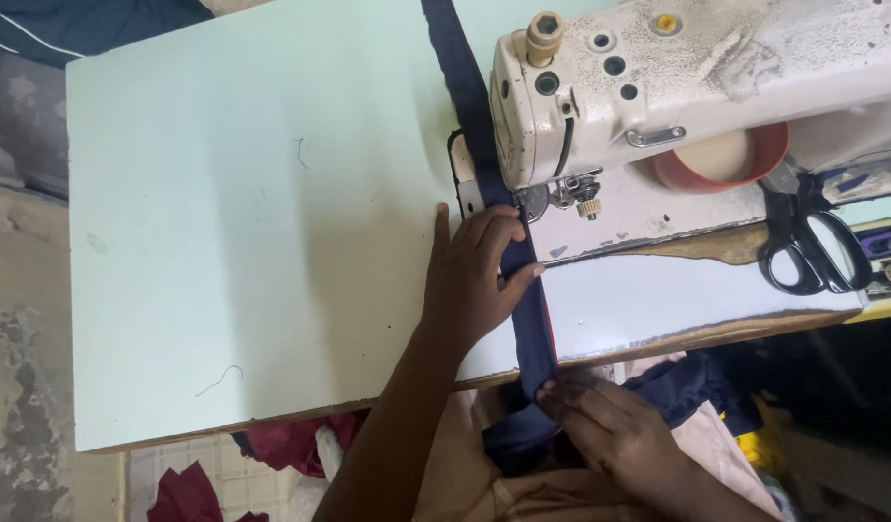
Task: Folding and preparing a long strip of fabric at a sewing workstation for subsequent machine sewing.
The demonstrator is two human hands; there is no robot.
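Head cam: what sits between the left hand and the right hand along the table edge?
A navy fabric strip runs between them: the left hand presses it flat on the table, the right hand pinches its lower end. Nothing else lies there in the head view.

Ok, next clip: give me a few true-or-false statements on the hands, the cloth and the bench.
1. The left hand presses the navy cloth strip flat just before the needle. True.
2. The right hand holds the scissors. False: the black-handled scissors lie on the bench; it pinches the strip at the table edge.
3. The strip runs under the sewing machine. True.
4. The table top is dark red. False: pale green.
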